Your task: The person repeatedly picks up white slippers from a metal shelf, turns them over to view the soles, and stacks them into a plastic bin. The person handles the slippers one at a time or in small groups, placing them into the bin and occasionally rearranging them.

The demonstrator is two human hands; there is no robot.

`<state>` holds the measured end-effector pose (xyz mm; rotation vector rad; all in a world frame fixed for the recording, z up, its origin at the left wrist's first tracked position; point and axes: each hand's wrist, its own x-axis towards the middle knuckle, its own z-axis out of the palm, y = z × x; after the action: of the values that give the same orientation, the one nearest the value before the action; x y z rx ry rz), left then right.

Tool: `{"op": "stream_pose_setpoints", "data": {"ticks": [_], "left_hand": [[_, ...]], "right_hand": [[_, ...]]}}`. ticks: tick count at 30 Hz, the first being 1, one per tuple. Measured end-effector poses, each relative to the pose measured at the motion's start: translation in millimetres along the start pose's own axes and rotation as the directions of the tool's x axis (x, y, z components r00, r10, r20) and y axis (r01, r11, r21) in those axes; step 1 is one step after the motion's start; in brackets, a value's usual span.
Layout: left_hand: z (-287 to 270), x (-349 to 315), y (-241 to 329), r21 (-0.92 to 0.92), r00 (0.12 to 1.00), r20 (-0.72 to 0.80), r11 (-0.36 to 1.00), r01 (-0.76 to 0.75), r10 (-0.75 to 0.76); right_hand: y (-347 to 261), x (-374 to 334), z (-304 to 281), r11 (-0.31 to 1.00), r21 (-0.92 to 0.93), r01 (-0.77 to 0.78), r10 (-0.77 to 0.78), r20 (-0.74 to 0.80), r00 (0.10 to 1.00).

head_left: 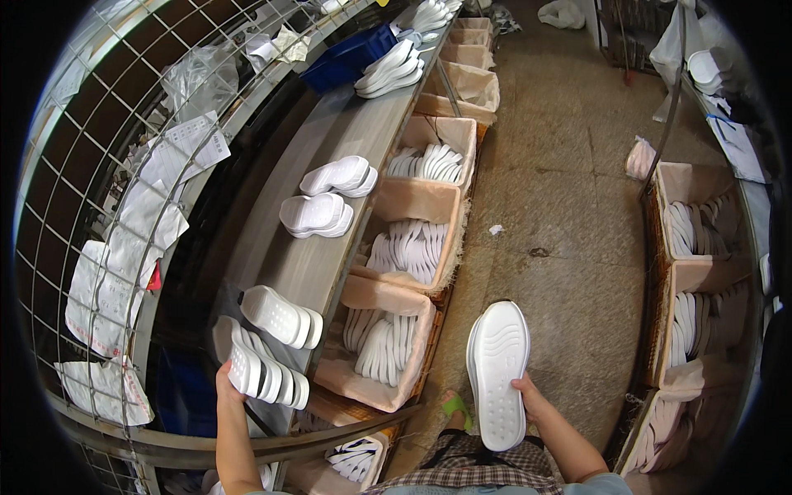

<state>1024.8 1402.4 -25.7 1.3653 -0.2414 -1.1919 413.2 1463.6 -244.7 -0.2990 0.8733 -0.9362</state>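
Note:
My right hand (530, 398) grips a couple of white shoe soles (501, 363) by their right edge, upright above the floor. The front sole shows wavy grooves at its upper end and small round dimples below. At the near end of the grey bench, my left hand (228, 384) is closed on the outer end of a row of white shoe soles (262, 373) leaning on each other; its fingers are partly hidden behind them. Just beyond lies another group of white soles (280, 316). Two small stacks of soles (318, 214) sit farther up the bench.
Cloth-lined baskets (450, 239) holding white soles stand along the bench's right side. More lined baskets (668, 318) line the right edge. A blue bin (351, 58) and stacked soles (392, 70) occupy the bench's far end. A wire mesh (107, 206) rises at left; a curved rail (330, 447) crosses nearby.

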Motion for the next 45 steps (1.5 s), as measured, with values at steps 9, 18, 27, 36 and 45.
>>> {"op": "stream_pose_setpoints", "data": {"ticks": [9,18,27,36,45], "left_hand": [[74,-133,-34,0.034,0.972,-0.003,0.971,-0.235,0.235],[134,-128,-167,0.300,0.878,0.459,0.954,-0.008,-0.137],[151,-31,-319,0.410,0.968,0.126,0.900,0.150,-0.219],[31,230,-331,0.895,0.847,-0.138,0.432,-0.116,0.513],[-54,459,-317,0.983,0.761,0.184,-0.122,-0.138,0.623]], "right_hand": [[1,-6,-21,0.996,0.085,-0.032,0.028,0.057,0.998],[-4,-21,-29,0.980,0.119,-0.162,0.171,-0.076,0.982],[38,-4,-82,0.979,0.102,-0.178,0.191,-0.139,0.972],[103,99,-41,0.955,0.104,-0.277,0.287,-0.098,0.953],[206,253,62,0.841,0.168,-0.514,0.461,0.274,0.844]]}}
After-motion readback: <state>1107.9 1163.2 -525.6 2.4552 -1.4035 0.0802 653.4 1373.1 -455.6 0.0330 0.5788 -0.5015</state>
